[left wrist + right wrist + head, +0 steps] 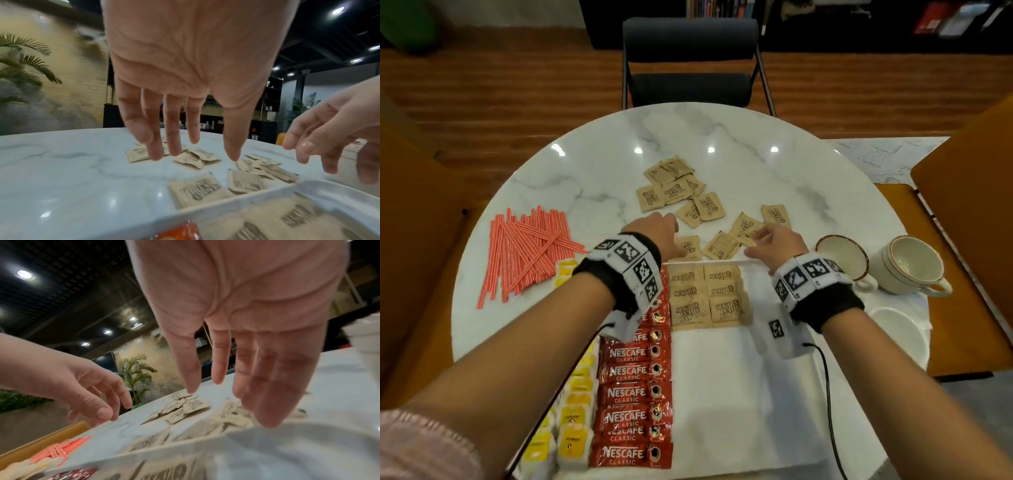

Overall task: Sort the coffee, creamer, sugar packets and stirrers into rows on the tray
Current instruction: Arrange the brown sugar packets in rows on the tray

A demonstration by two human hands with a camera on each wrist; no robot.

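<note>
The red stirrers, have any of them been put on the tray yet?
No. In the head view the red stirrers all lie in a loose pile on the marble table, left of the tray.

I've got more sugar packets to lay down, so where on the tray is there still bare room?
The tray is bare on its right half, right of the coffee row and below the two sugar columns. Its left side is crowded: creamers and coffee fill it edge to edge. On the table, loose sugar packets crowd the middle, stirrers the left, cups the right.
</note>
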